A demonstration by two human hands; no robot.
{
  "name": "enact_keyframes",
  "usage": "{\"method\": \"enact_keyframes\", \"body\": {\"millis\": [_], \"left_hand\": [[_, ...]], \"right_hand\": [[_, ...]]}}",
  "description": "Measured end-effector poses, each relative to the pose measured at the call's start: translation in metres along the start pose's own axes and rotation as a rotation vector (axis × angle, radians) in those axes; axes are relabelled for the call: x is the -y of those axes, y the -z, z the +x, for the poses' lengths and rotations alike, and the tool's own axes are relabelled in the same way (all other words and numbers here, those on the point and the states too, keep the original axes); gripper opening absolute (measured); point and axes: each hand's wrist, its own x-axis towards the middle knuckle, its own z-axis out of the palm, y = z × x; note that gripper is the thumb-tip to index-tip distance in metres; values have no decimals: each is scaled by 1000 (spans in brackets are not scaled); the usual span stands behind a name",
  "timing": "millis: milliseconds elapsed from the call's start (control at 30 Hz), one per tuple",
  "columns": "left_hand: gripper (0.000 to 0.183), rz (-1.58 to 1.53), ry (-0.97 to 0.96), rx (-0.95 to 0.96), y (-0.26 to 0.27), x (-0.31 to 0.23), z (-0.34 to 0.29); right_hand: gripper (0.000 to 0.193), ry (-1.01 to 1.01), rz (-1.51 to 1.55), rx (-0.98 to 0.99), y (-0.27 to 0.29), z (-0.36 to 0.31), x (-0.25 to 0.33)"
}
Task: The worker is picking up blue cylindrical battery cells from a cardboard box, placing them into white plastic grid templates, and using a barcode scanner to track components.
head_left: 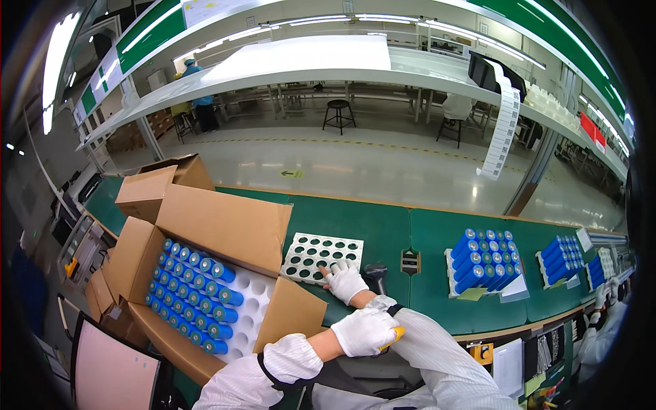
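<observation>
The white plastic tray with rows of round holes (321, 256) lies flat on the green counter (383, 232), just right of the open brown cardboard box (225, 225), and I see my right hand (345, 280) in its white glove resting fingertips on the tray's near edge, fingers spread and gripping nothing, which I judge pins the light tray in place. My left hand (365, 331) crosses under that forearm and is closed on a yellow-handled tool (394, 336), of which only the end shows. The tray's holes are all vacant, the green showing through them. The box holds blue cylindrical cells (195, 294) standing on end in a white moulded insert, filling its left side while the right-hand pockets are bare. Further right on the counter stand two filled blocks of the same blue cells (482, 260), well apart from my hands.
</observation>
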Motion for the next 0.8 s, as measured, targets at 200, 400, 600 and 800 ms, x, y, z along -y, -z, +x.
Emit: {"method": "enact_keyframes", "body": {"millis": [200, 400, 600, 800], "left_hand": [[28, 5, 46, 189, 6, 1, 4], [28, 43, 112, 203, 11, -1, 5], [25, 61, 127, 258, 15, -4, 4], [30, 65, 153, 281, 16, -4, 7]], "right_hand": [[56, -76, -40, 47, -11, -12, -1], [63, -161, 12, -42, -2, -33, 7], [90, -512, 274, -358, 40, -111, -9], [79, -628, 713, -400, 1, -148, -11]]}}
